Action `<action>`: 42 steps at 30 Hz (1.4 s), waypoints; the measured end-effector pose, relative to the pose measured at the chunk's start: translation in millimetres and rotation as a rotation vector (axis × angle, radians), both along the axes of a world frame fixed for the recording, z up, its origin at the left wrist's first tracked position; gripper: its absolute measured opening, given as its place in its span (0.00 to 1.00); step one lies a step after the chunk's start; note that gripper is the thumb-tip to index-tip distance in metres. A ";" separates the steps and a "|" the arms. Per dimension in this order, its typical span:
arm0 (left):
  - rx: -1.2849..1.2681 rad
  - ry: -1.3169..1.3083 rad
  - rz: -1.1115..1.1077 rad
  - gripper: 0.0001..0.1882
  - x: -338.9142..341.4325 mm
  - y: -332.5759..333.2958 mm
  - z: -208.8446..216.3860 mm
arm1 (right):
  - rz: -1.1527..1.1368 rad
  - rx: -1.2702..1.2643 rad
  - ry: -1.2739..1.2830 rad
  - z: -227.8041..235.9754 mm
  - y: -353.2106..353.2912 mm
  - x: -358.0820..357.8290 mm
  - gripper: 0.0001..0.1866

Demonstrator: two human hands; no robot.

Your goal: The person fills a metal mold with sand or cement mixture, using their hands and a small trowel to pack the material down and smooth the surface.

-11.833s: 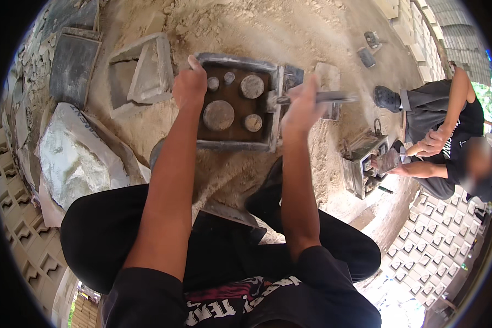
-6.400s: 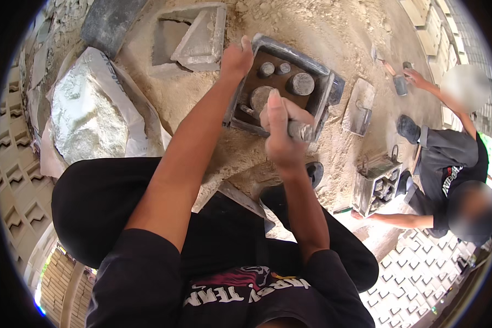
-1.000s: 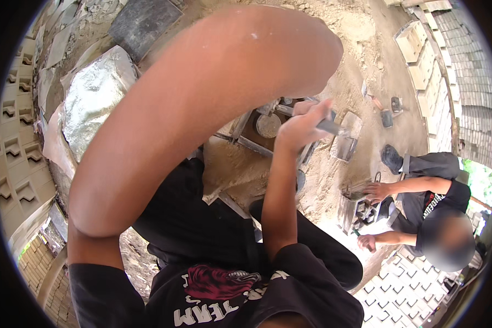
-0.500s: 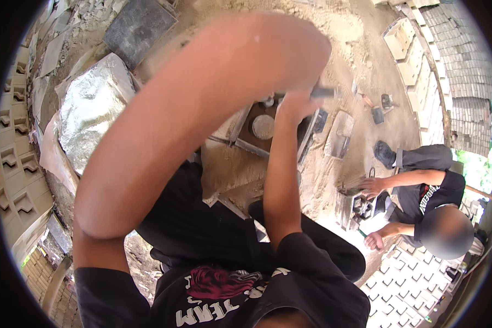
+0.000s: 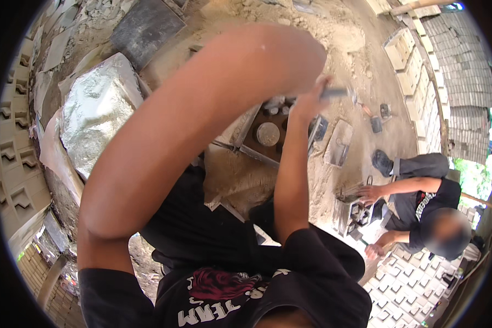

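My left arm (image 5: 202,131) is raised close to the camera and crosses the picture from lower left to upper right; its hand is out of sight. My right hand (image 5: 310,99) reaches forward and is closed around a metal handle (image 5: 340,92) at the far right side of a dark metal mould (image 5: 259,150). The mould stands on sandy ground in front of my knees, and a round grey core (image 5: 268,133) shows inside it. My left arm hides the mould's left part.
Another person (image 5: 421,202) crouches at the right with one hand on a second mould (image 5: 354,214). A large plastic-wrapped heap (image 5: 95,117) lies at the left, with a dark slab (image 5: 146,26) behind it. An empty tray (image 5: 339,143) lies beside my mould. Stacked concrete blocks (image 5: 464,71) line the right.
Earlier both hands were on the mould. My left arm has since lifted up in front of the camera. My right hand has stayed on the handle and shifted slightly up and right.
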State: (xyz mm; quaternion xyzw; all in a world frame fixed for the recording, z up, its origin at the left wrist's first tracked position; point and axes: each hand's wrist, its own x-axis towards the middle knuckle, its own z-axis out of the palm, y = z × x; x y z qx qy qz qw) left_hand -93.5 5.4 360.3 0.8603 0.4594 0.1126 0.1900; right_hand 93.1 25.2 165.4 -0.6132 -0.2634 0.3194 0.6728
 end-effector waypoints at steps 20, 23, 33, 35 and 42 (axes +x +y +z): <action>0.003 0.032 -0.025 0.19 20.0 9.1 -6.7 | 0.331 0.050 -0.136 -61.4 -26.6 -8.5 0.25; 0.023 0.034 -0.033 0.21 17.6 0.0 -9.5 | 0.310 0.052 0.029 -34.0 -38.4 -1.6 0.15; -0.176 0.199 0.015 0.28 31.6 -5.3 13.3 | 0.190 0.028 -0.026 -15.5 -94.0 -17.1 0.26; 0.013 0.161 0.021 0.30 24.6 6.0 -17.6 | 0.322 -0.141 -0.139 -35.3 -99.3 -18.7 0.26; -0.091 0.044 -0.252 0.14 7.9 8.5 -1.2 | 0.270 -0.005 -0.019 -28.2 -114.8 -20.7 0.26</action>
